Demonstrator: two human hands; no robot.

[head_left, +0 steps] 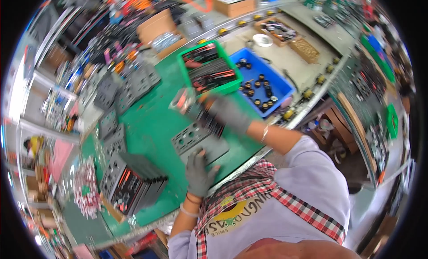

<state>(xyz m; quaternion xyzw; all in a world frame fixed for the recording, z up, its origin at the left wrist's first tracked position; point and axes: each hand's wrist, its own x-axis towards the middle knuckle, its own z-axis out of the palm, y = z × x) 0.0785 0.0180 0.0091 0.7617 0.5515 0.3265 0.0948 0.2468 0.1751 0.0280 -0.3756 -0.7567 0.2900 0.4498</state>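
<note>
A flat grey panel with rows of round holes [192,139] lies on the green table in front of me. My left hand [199,175], in a grey glove, rests on its near edge with thumb and fingers apart. Above the panel's far right part is my right hand [229,114], also gloved and smeared by motion. Just left of it, over the panel, is a dark printed piece [209,123]; whether the fingers grip it I cannot tell. A blurred clear item with orange on it [183,100] is beyond that piece.
A green bin [237,85] of dark printed strips and a blue bin [285,82] of black and gold knobs stand at the far side. Stacked printed panels [140,183] stand at the left, with more grey panels [133,87] behind. A pink-white bundle [86,187] lies far left.
</note>
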